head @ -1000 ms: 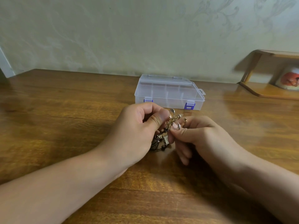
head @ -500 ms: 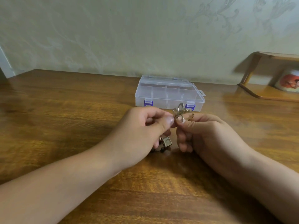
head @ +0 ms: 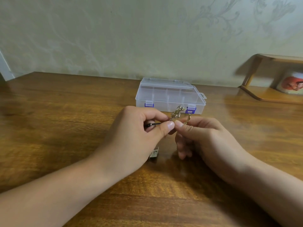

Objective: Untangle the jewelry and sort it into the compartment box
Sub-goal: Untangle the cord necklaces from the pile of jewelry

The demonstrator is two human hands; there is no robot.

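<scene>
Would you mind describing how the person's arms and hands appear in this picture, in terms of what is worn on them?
Both forearms are bare to the picture's lower edge: no sleeves show. The left hand and the right hand wear no gloves, and no watch or bracelet shows on either wrist. No rings show on the visible fingers. The nails look short and unpainted.

Two bare forearms, sleeveless, short trimmed nails

A shiny brown wooden counter (head: 49,122) meets a pale wall (head: 114,38) with swirly patterns. A little wooden shelf (head: 268,94) at the far right holds a blurry cup (head: 291,84) with a red picture.
</scene>
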